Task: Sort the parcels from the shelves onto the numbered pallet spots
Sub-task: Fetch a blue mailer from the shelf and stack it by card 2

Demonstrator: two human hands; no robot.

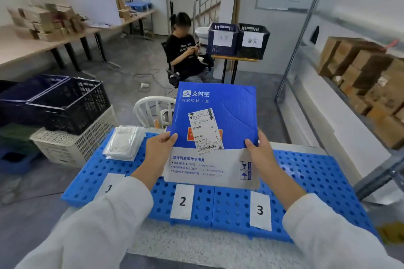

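Observation:
A flat blue-and-white padded parcel (227,116) with a white shipping label is held upright above the blue perforated pallet (310,172). My left hand (158,148) grips its left edge and my right hand (260,150) grips its right edge. White number cards lie on the pallet's near side: 1 (109,185), partly hidden by my left sleeve, 2 (182,201) and 3 (260,209). The parcel hangs over the area behind cards 2 and 3. A clear-wrapped white parcel (124,144) lies on the pallet behind card 1.
A metal shelf rack (306,28) with brown cardboard boxes (367,81) stands at the right. Stacked crates (65,105) sit at the left, a white chair (150,111) behind the pallet. A seated person (185,50) is beyond, next to two labelled crates (238,39) on a small table.

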